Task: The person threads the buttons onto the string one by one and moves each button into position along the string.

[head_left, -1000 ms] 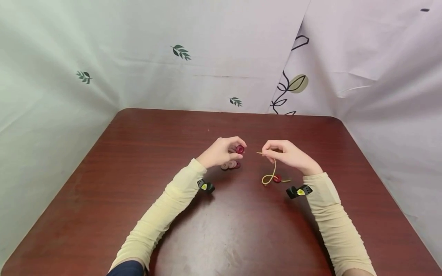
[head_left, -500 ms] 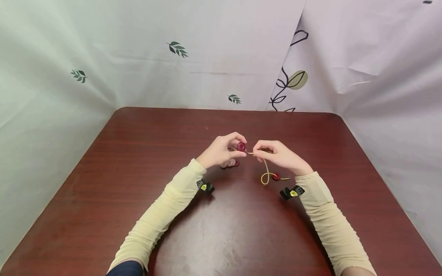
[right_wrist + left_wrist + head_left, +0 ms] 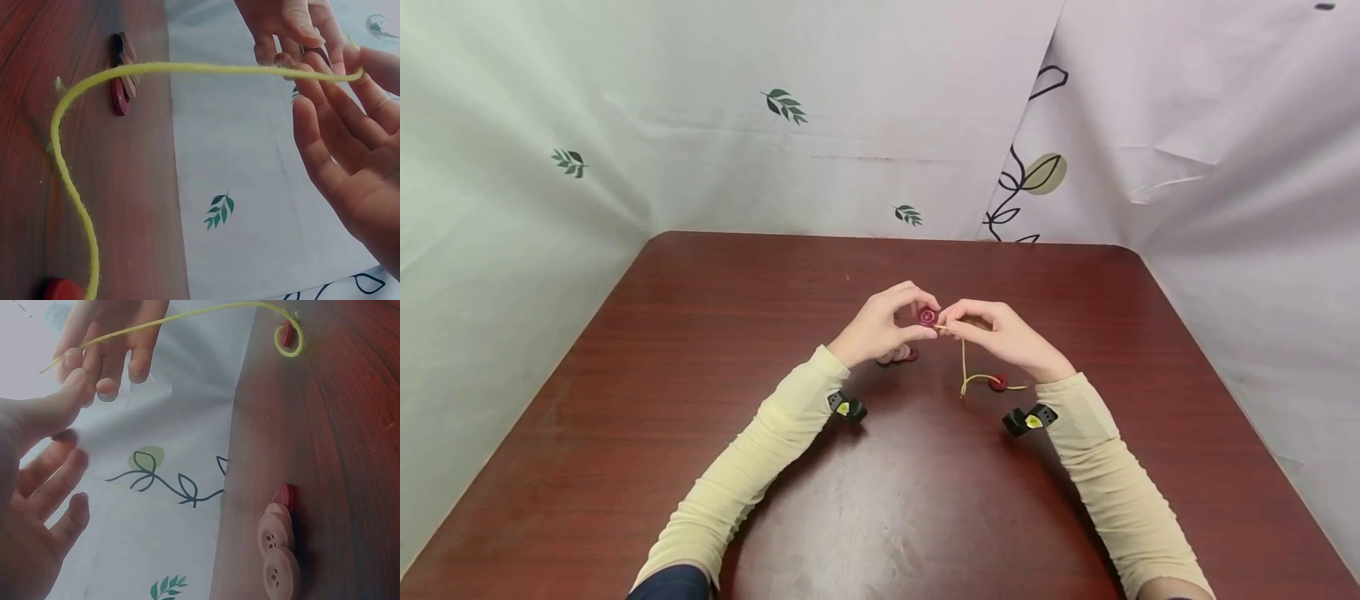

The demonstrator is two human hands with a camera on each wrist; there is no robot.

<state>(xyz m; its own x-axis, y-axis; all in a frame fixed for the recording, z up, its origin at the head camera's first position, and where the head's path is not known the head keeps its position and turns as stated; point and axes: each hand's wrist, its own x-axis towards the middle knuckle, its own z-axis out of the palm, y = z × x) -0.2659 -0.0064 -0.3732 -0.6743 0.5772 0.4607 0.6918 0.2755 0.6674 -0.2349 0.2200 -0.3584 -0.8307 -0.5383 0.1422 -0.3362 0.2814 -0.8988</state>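
Six buttons are in sight, along with one yellow cord [image 3: 187, 67] and two hands. One dark red button [image 3: 927, 317] is up in the air, pinched between the thumb and fingers of the left hand [image 3: 880, 325]. A bright red button [image 3: 997, 382] lies on the tabletop [image 3: 737, 300], with the cord running to it and a short end showing on its far side. The other four lie in a close, overlapping row on the tabletop near the left hand: three pale buttons [image 3: 281, 574] and one crimson button [image 3: 285, 495] at the end of the row.

The right hand [image 3: 1009, 333] pinches the cord near its tip between thumb and fingertips. From that pinch the cord hangs down, bends at the tabletop and runs on to the bright red button. The tip is right by the dark red button; whether it is in a hole cannot be told.

Both hands are raised over the tabletop, the fingertips of one close to those of the other. The forearms come in from the near edge and angle inward, in cream sleeves [image 3: 752, 454], with a black device [image 3: 847, 407] at each wrist.
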